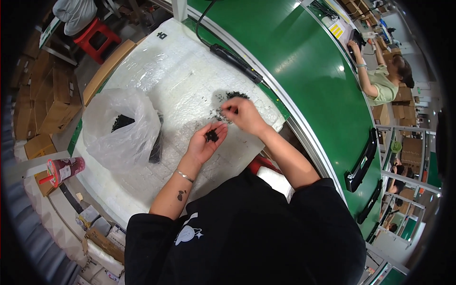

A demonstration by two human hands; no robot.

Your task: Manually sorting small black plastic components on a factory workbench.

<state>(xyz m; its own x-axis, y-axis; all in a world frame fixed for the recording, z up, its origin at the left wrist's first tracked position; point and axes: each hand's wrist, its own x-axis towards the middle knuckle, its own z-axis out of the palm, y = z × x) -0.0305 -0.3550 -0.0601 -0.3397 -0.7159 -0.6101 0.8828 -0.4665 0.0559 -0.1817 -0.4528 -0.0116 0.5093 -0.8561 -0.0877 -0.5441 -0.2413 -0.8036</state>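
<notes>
My left hand [202, 145] lies palm up over the white, plastic-wrapped work surface [175, 85], cupping a little heap of small black parts [212, 136]. Just beyond it, my right hand [242, 115] has its fingertips drawn together in a pinch. Motion blurs those fingers, and I cannot make out what is between them. Loose black bits are scattered under and beside the right hand, with a denser black pile [236, 95] past its knuckles. To the left, a crumpled clear plastic bag [142, 135] stands open with more black parts [123, 122] inside.
A black electric screwdriver [236, 62] with a cable lies along the far right edge. Beyond runs a green conveyor [304, 71] carrying long black units [362, 161]; a person [384, 83] works across it. A red cup with straw [66, 170] stands at the left edge.
</notes>
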